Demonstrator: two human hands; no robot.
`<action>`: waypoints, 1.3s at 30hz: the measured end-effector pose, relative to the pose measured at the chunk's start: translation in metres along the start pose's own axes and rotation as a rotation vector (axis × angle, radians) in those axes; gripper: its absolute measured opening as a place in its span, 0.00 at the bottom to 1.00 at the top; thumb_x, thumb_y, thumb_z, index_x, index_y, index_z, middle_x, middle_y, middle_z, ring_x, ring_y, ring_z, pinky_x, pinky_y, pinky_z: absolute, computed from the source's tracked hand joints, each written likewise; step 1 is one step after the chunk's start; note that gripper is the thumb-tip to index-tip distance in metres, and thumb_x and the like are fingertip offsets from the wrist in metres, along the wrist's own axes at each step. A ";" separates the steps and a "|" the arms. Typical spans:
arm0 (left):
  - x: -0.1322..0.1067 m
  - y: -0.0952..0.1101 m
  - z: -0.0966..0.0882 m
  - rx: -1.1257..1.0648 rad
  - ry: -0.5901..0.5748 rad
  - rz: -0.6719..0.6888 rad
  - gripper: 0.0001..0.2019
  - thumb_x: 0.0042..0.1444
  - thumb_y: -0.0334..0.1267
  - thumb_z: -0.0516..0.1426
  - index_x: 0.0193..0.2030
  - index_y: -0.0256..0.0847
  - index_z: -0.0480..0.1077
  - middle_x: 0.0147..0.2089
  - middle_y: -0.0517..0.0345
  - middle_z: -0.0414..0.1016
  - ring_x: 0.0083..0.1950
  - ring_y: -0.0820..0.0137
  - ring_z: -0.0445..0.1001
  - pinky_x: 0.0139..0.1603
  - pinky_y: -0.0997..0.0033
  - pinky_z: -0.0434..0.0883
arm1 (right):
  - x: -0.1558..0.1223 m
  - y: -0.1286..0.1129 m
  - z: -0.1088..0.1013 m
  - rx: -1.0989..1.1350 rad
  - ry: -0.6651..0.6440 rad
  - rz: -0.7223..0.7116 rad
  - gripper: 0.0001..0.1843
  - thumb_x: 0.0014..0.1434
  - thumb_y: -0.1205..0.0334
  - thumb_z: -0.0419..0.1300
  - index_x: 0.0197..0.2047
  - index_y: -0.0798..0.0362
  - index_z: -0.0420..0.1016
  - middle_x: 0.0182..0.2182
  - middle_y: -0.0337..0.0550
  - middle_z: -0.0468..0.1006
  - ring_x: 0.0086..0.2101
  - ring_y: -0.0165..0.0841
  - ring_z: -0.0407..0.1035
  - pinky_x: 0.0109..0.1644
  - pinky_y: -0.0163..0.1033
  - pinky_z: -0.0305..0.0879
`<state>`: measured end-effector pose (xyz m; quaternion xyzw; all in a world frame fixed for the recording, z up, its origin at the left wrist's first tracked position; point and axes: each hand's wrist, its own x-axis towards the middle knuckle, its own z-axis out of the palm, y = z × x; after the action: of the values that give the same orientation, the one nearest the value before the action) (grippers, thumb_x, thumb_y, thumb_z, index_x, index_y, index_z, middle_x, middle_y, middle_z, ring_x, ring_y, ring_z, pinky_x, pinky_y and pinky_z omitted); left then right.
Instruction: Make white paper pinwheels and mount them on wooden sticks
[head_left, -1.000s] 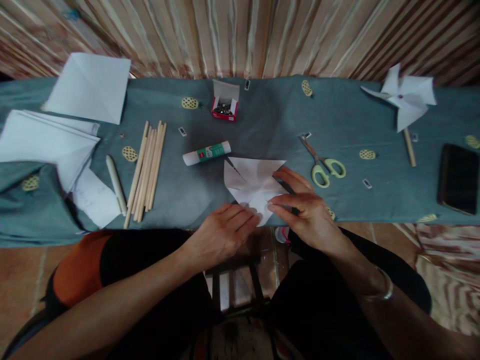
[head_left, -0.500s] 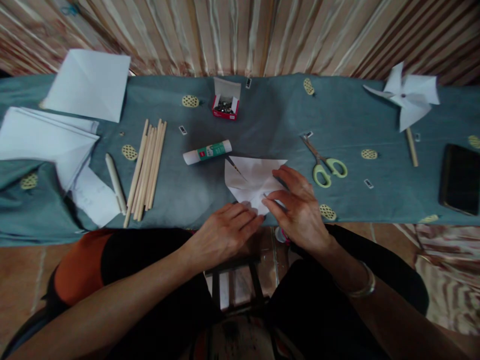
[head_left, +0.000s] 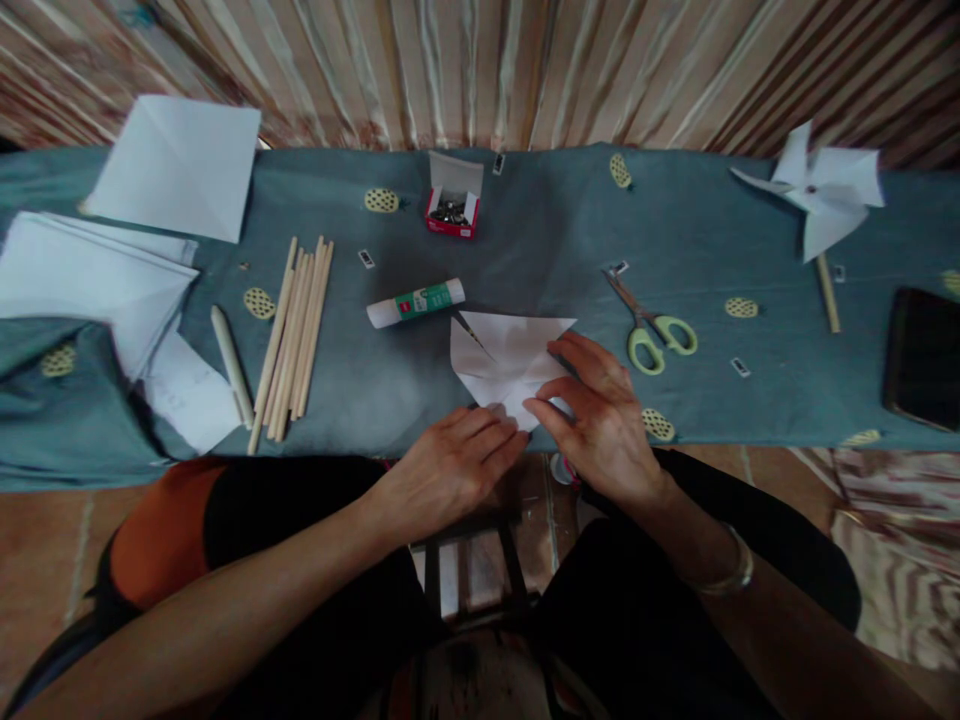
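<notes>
A white cut paper square (head_left: 504, 358) lies on the blue-grey cloth (head_left: 540, 230) near the table's front edge. My left hand (head_left: 448, 468) rests with its fingers stretched flat onto the paper's near corner. My right hand (head_left: 600, 415) lies on the paper's right side, fingers extended and pressing a folded flap toward the centre. A glue stick (head_left: 415, 303) lies just beyond the paper. Green-handled scissors (head_left: 651, 330) lie to the right of my right hand.
Several wooden sticks (head_left: 293, 335) and a white pencil (head_left: 232, 362) lie at the left beside stacked white sheets (head_left: 90, 285). A small open box of pins (head_left: 452, 205) sits at the back. A finished paper pinwheel (head_left: 816, 200) and a dark phone (head_left: 924, 355) lie at the right.
My right hand slid a little left and nearer over the paper, pressing the flap down. My left hand stayed put.
</notes>
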<state>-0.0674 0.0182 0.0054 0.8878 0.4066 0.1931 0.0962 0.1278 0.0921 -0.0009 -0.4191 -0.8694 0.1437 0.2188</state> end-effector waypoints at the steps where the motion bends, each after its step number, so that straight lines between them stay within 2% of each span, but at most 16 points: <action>1: 0.000 0.000 0.000 -0.002 0.000 0.001 0.14 0.63 0.29 0.54 0.55 0.28 0.68 0.50 0.42 0.78 0.56 0.58 0.73 0.51 0.58 0.75 | 0.000 0.000 0.000 -0.002 0.000 -0.003 0.10 0.64 0.57 0.57 0.32 0.49 0.75 0.56 0.50 0.73 0.61 0.46 0.61 0.61 0.56 0.62; 8: 0.001 0.001 -0.001 -0.001 0.014 0.010 0.13 0.64 0.30 0.52 0.53 0.29 0.69 0.48 0.43 0.78 0.54 0.60 0.74 0.50 0.58 0.76 | 0.000 -0.001 0.000 -0.002 0.002 -0.022 0.11 0.64 0.57 0.56 0.32 0.50 0.76 0.57 0.47 0.73 0.61 0.46 0.62 0.62 0.55 0.60; 12: 0.003 0.001 -0.002 0.016 0.037 0.020 0.13 0.63 0.29 0.53 0.52 0.26 0.70 0.47 0.44 0.79 0.52 0.59 0.75 0.49 0.60 0.76 | 0.000 -0.001 0.000 -0.002 0.004 -0.040 0.11 0.64 0.58 0.56 0.32 0.51 0.76 0.57 0.50 0.72 0.61 0.46 0.61 0.62 0.54 0.60; 20: 0.003 0.000 -0.002 0.017 0.026 0.016 0.13 0.65 0.31 0.51 0.52 0.29 0.70 0.48 0.46 0.79 0.52 0.60 0.75 0.50 0.61 0.76 | -0.001 -0.005 -0.001 -0.025 0.011 -0.067 0.09 0.64 0.60 0.56 0.34 0.49 0.75 0.57 0.47 0.72 0.61 0.46 0.60 0.61 0.55 0.60; 27: 0.003 0.000 -0.003 0.008 0.016 0.023 0.12 0.65 0.30 0.50 0.51 0.29 0.70 0.47 0.44 0.78 0.53 0.61 0.75 0.50 0.61 0.76 | -0.001 -0.006 -0.002 -0.060 0.032 -0.114 0.10 0.65 0.61 0.55 0.34 0.51 0.74 0.56 0.51 0.72 0.60 0.46 0.62 0.60 0.52 0.61; 32: 0.003 0.000 -0.003 0.016 0.005 0.022 0.13 0.66 0.31 0.49 0.51 0.30 0.71 0.47 0.45 0.78 0.53 0.60 0.74 0.50 0.61 0.76 | -0.001 -0.006 0.000 -0.082 0.072 -0.161 0.06 0.65 0.64 0.55 0.39 0.52 0.74 0.56 0.51 0.72 0.60 0.44 0.61 0.58 0.52 0.63; 39: 0.003 0.000 -0.004 0.014 0.001 0.025 0.13 0.66 0.30 0.48 0.50 0.29 0.71 0.47 0.44 0.78 0.53 0.59 0.74 0.49 0.60 0.76 | -0.002 -0.004 0.004 -0.142 -0.004 -0.193 0.10 0.66 0.65 0.53 0.46 0.51 0.74 0.60 0.53 0.67 0.63 0.45 0.56 0.57 0.53 0.62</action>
<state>-0.0672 0.0209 0.0100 0.8934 0.3966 0.1919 0.0876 0.1240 0.0877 -0.0026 -0.3475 -0.9142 0.0608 0.1996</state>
